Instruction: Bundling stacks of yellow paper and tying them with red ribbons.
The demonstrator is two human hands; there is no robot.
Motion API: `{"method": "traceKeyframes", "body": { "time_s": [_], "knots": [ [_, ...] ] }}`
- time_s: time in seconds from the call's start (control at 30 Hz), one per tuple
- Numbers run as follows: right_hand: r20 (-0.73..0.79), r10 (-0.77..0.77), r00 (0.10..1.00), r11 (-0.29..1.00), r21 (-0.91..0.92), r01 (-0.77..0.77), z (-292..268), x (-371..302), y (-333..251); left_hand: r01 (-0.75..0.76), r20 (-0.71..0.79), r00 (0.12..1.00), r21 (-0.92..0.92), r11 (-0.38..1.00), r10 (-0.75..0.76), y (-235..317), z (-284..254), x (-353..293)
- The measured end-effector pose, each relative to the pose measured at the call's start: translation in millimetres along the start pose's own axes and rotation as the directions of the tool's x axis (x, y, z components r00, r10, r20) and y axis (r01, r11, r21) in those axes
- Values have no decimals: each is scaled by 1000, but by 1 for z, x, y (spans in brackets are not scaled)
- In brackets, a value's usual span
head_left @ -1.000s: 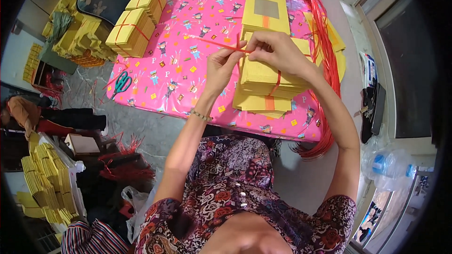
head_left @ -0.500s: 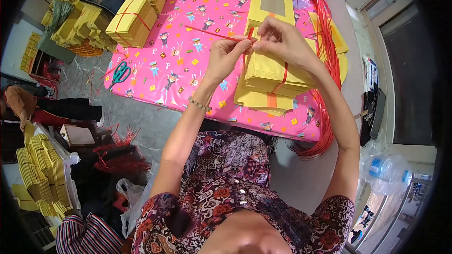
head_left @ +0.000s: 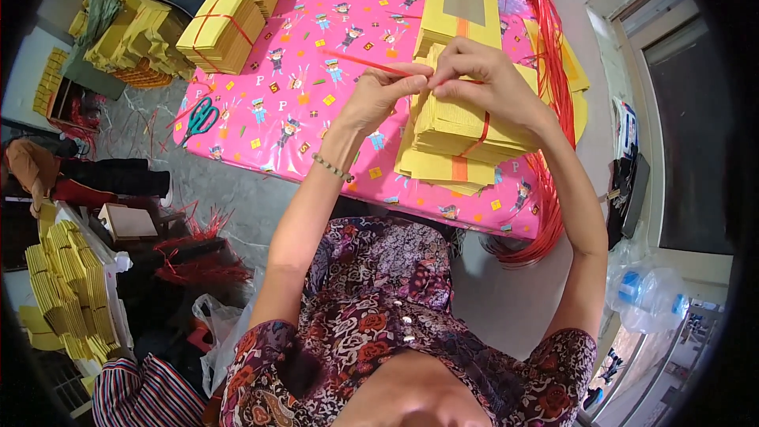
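Observation:
A stack of yellow paper pieces lies near the table's right front part, with a red plastic strap running round it. At the stack's upper left edge, my left hand pinches the red strap, whose loose end sticks out to the left. My right hand pinches at the same spot, its fingertips against those of my left hand. The crossing of the strap is hidden between the fingers. Beneath and behind this stack are more yellow pieces, the top one with a grey rectangle.
Two strapped yellow bundles stand at the table's back left. Green-handled scissors lie at the left edge. A long hank of red straps hangs along the right side of the pink patterned tablecloth. More yellow stacks sit at lower left.
The upright bit of red strap above my fingers is no longer in sight. My right hand has moved slightly down and right, and both hands' fingertips have drawn together at the strap.

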State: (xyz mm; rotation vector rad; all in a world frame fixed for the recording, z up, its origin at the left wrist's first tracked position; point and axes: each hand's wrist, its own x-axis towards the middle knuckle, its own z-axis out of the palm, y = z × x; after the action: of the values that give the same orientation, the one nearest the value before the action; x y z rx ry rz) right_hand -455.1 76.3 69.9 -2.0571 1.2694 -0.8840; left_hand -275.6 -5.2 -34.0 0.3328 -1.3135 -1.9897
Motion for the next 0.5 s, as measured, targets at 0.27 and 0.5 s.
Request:
{"method": "traceKeyframes", "body": {
  "time_s": [0.27,0.5],
  "knots": [
    [-32,204,978,953,235,-191,-6,2,21,-244,36,960,586,772,277,16,15,-7],
    [22,129,991,991,43,-130,-3,13,20,-455,224,633,882,122,741,2,23,-7]
  ]
}}
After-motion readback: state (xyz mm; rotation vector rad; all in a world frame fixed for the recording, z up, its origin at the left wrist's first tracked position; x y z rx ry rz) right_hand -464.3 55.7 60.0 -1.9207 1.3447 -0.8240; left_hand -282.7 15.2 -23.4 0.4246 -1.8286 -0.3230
